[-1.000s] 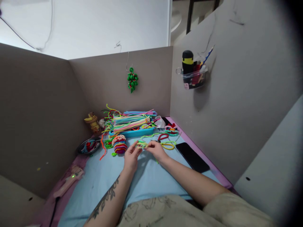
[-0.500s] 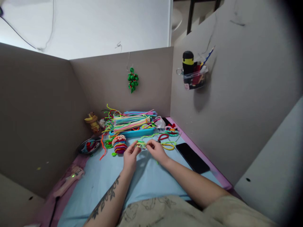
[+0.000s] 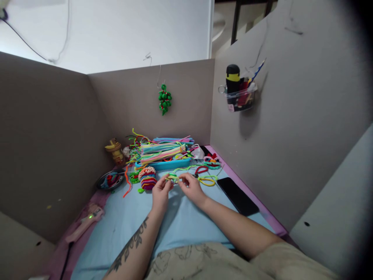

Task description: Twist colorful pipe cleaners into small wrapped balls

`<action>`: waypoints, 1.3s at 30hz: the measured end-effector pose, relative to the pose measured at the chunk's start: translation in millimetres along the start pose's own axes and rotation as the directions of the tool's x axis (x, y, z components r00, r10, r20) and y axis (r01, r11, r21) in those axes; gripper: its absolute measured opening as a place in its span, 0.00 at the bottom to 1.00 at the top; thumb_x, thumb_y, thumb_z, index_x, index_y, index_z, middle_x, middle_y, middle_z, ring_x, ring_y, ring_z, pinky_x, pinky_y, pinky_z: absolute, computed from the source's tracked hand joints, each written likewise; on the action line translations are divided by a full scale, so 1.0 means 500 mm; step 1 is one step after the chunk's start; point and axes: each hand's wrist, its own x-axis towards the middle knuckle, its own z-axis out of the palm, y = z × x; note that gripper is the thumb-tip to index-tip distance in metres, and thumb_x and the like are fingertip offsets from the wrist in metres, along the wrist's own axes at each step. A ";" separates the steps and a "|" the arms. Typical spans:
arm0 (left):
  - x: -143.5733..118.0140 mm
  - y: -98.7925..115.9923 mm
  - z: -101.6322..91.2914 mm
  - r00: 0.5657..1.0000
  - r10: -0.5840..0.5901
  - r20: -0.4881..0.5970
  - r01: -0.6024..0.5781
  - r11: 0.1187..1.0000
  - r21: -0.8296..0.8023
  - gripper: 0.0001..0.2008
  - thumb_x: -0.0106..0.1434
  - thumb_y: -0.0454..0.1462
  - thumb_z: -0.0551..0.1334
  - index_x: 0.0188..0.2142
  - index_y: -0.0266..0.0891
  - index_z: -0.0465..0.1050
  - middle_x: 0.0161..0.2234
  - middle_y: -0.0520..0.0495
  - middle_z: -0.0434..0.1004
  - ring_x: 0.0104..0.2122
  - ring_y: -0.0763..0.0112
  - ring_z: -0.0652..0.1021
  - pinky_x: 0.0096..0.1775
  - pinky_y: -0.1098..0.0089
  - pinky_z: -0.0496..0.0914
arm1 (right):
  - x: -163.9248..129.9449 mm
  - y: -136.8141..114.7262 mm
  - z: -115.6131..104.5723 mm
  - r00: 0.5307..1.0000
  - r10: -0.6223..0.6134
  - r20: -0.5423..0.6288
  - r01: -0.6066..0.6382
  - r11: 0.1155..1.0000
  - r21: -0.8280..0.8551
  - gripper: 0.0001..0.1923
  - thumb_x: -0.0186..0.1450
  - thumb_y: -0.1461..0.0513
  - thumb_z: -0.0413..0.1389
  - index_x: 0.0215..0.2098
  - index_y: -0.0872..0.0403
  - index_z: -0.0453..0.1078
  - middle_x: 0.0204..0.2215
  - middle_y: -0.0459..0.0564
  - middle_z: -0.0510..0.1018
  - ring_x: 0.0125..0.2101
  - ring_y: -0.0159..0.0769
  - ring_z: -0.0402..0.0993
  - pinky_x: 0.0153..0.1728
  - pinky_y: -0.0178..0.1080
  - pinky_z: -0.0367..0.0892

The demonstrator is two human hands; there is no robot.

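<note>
Between my two hands is a small piece of bent pipe cleaners (image 3: 173, 178), pale yellow and green, held a little above the blue cloth (image 3: 186, 221). My left hand (image 3: 160, 191) pinches its left side with thumb and fingers. From the right, my right hand (image 3: 191, 188) pinches its other side, with the fingertips partly hiding it. Just left of my left hand stands a striped pipe-cleaner piece (image 3: 148, 179) with a peach top. Scissors with red and yellow handles (image 3: 206, 181) lie just beyond my right hand.
Bundles of pastel pipe cleaners (image 3: 161, 149) lie over a blue tray (image 3: 171, 165) at the back. A black phone (image 3: 237, 195) is at right, a dark bowl (image 3: 110, 180) and a pink glue gun (image 3: 84, 223) at left. Grey panels (image 3: 145, 101) surround the table; a caddy (image 3: 240, 93) hangs right.
The pipe-cleaner piece has turned slightly in my fingers, and my right hand has moved a little left, closer to my left hand. The view has shifted slightly.
</note>
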 end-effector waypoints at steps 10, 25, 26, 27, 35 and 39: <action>-0.007 -0.003 0.003 0.997 0.029 0.072 -0.037 0.993 0.108 0.20 0.50 0.40 0.66 0.43 0.37 0.74 0.35 0.46 0.77 0.31 0.70 0.76 0.37 0.68 0.71 | -0.004 -0.007 -0.007 0.999 -0.003 0.032 0.004 1.000 -0.029 0.06 0.60 0.65 0.50 0.28 0.54 0.68 0.24 0.45 0.71 0.27 0.32 0.66 0.30 0.33 0.59; -0.006 0.004 0.006 0.999 -0.044 -0.020 0.043 0.999 -0.031 0.24 0.44 0.38 0.69 0.42 0.34 0.73 0.34 0.45 0.77 0.33 0.68 0.77 0.40 0.65 0.70 | -0.003 0.012 0.005 0.996 0.062 0.060 -0.058 0.996 -0.063 0.05 0.55 0.67 0.53 0.22 0.55 0.66 0.22 0.44 0.67 0.25 0.30 0.62 0.26 0.31 0.56; -0.006 0.004 0.006 0.999 -0.049 -0.017 0.049 0.998 -0.043 0.24 0.44 0.38 0.69 0.42 0.34 0.73 0.34 0.45 0.77 0.33 0.68 0.77 0.40 0.65 0.70 | -0.002 0.012 0.004 0.996 0.065 0.056 -0.060 0.995 -0.075 0.06 0.55 0.67 0.53 0.21 0.55 0.66 0.22 0.43 0.66 0.25 0.30 0.62 0.26 0.31 0.56; -0.005 0.003 0.006 0.999 -0.052 -0.017 0.051 0.997 -0.051 0.24 0.44 0.38 0.69 0.43 0.34 0.73 0.33 0.45 0.77 0.33 0.68 0.77 0.40 0.65 0.71 | -0.001 0.012 0.003 0.996 0.065 0.057 -0.060 0.995 -0.080 0.06 0.55 0.67 0.54 0.21 0.55 0.66 0.22 0.43 0.66 0.25 0.30 0.62 0.26 0.31 0.56; -0.002 0.005 0.007 1.000 0.013 -0.029 -0.012 0.999 0.039 0.22 0.45 0.38 0.69 0.41 0.34 0.74 0.34 0.44 0.78 0.34 0.67 0.77 0.41 0.65 0.70 | -0.003 0.005 -0.001 0.998 0.011 0.066 -0.008 0.998 -0.056 0.04 0.57 0.66 0.53 0.27 0.54 0.69 0.25 0.45 0.70 0.27 0.31 0.64 0.28 0.33 0.58; -0.005 0.006 0.010 0.999 -0.013 -0.032 0.012 1.000 -0.018 0.23 0.44 0.38 0.70 0.42 0.33 0.74 0.34 0.43 0.78 0.34 0.66 0.77 0.41 0.64 0.71 | -0.004 0.011 0.001 0.995 0.015 0.095 -0.009 0.998 -0.060 0.05 0.55 0.68 0.52 0.25 0.54 0.68 0.23 0.45 0.69 0.27 0.32 0.64 0.29 0.33 0.58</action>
